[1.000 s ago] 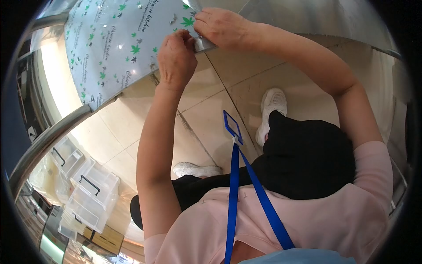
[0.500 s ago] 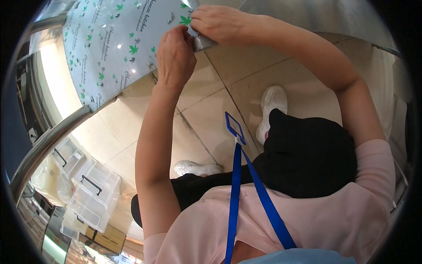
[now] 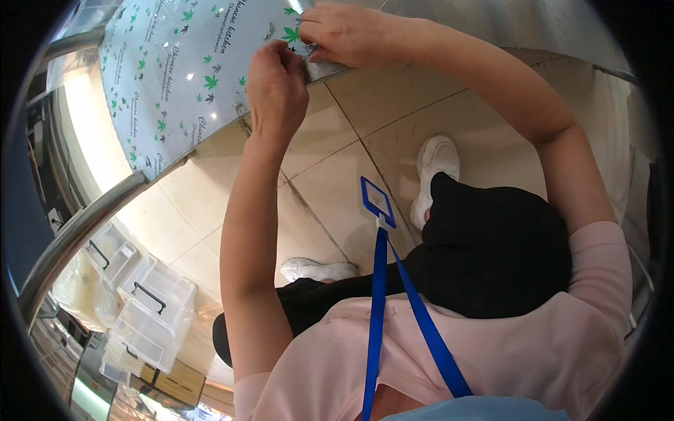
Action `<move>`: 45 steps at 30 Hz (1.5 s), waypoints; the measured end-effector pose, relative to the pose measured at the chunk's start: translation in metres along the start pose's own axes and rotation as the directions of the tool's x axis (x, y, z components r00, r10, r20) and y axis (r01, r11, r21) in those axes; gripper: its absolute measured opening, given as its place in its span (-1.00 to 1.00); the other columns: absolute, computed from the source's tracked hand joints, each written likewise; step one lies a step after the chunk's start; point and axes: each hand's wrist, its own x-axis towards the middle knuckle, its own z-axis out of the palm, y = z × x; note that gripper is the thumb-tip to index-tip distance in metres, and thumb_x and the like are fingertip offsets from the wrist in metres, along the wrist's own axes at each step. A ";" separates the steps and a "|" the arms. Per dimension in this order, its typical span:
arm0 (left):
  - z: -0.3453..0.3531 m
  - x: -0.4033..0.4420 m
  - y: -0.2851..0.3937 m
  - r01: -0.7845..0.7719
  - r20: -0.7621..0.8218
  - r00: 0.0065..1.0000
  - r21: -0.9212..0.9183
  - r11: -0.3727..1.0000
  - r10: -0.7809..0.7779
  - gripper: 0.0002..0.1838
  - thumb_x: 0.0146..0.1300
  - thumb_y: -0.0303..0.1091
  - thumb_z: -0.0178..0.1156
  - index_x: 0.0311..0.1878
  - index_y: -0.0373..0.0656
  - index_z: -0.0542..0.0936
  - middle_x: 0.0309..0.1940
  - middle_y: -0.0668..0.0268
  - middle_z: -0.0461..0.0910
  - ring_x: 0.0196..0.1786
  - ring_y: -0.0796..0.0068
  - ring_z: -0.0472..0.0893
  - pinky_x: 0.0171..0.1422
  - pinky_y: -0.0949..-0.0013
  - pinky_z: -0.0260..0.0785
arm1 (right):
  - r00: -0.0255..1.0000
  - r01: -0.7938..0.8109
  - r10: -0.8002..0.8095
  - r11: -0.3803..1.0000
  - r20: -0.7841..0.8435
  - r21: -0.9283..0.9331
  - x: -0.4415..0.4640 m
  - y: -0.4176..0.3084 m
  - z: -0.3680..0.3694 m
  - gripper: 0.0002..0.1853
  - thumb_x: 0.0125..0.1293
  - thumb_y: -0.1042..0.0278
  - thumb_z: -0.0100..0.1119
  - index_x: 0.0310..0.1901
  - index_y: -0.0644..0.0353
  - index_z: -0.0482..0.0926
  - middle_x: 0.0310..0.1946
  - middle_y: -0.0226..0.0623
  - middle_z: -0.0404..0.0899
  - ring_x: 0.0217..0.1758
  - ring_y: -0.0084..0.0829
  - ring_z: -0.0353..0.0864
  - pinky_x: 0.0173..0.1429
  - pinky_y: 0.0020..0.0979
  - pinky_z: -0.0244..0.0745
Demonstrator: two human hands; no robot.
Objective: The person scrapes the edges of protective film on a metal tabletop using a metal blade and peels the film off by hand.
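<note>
A pale blue patterned plastic sheet, printed with green and grey leaves and the words "Chinese kitchen", lies over a metal surface. At the sheet's right end, by the front edge of the surface, my left hand has its fingers curled in and closed on the sheet's edge. My right hand comes in from the other side, its thumb and fingers pinched at the same edge. The two hands are close together, fingertips a little apart. The fingertips partly hide the edge of the sheet there.
A curved metal rail runs along the left. Clear plastic boxes with black handles stand below it, with a plastic bag beside them. A blue lanyard with a badge holder hangs above the tiled floor.
My right thumb has come into view below its fingers. Both hands have shifted very slightly to the left in view, along with the sheet; otherwise little differs.
</note>
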 end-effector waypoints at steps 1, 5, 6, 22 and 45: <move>0.000 0.000 0.001 -0.061 -0.001 0.998 0.017 0.998 0.061 -0.76 0.12 -0.52 0.13 -0.14 -0.29 0.38 -0.41 0.15 0.52 -0.31 0.15 0.52 -0.21 0.22 0.35 | 1.000 -0.018 0.018 0.999 0.004 0.029 0.000 0.000 0.001 -0.87 0.10 0.39 0.05 -0.40 0.29 0.44 -0.43 -0.10 0.44 -0.28 -0.13 0.47 -0.14 -0.26 0.38; -0.003 0.006 -0.003 -0.121 0.078 0.990 0.035 0.992 0.118 -0.77 0.09 -0.53 0.13 -0.15 -0.29 0.40 -0.40 0.14 0.51 -0.24 0.11 0.50 -0.15 0.18 0.33 | 0.991 0.041 -0.043 0.999 0.126 0.019 0.003 0.003 0.005 -0.85 0.10 0.37 0.05 -0.39 0.30 0.44 -0.41 -0.07 0.46 -0.25 -0.11 0.48 -0.13 -0.25 0.39; -0.004 0.005 -0.002 -0.098 0.076 0.993 0.051 0.994 0.094 -0.77 0.10 -0.53 0.12 -0.15 -0.29 0.40 -0.40 0.13 0.52 -0.24 0.11 0.50 -0.16 0.18 0.34 | 0.979 0.093 -0.088 0.996 0.185 -0.016 0.005 0.005 0.005 -0.84 0.11 0.36 0.05 -0.39 0.30 0.44 -0.40 -0.06 0.47 -0.25 -0.10 0.49 -0.13 -0.24 0.39; -0.013 0.014 0.002 0.056 0.071 0.996 -0.044 0.998 -0.052 -0.72 0.12 -0.40 0.19 -0.13 -0.28 0.39 -0.37 0.15 0.54 -0.29 0.14 0.53 -0.20 0.21 0.36 | 0.936 -0.301 0.227 0.913 0.268 0.277 0.021 0.020 -0.031 -0.79 0.13 0.31 0.04 -0.34 0.29 0.53 -0.38 0.01 0.54 -0.20 -0.04 0.52 -0.08 -0.14 0.38; -0.005 0.017 0.001 0.300 0.009 0.950 -0.294 0.908 -0.311 -0.67 0.14 -0.48 0.20 -0.11 -0.33 0.29 -0.35 0.23 0.51 -0.29 0.54 0.50 -0.15 0.52 0.35 | 0.934 -0.315 0.234 0.897 0.269 0.312 0.044 0.030 -0.029 -0.85 -0.01 0.40 0.11 -0.42 0.28 0.60 -0.41 -0.04 0.59 -0.26 -0.11 0.55 -0.16 -0.23 0.43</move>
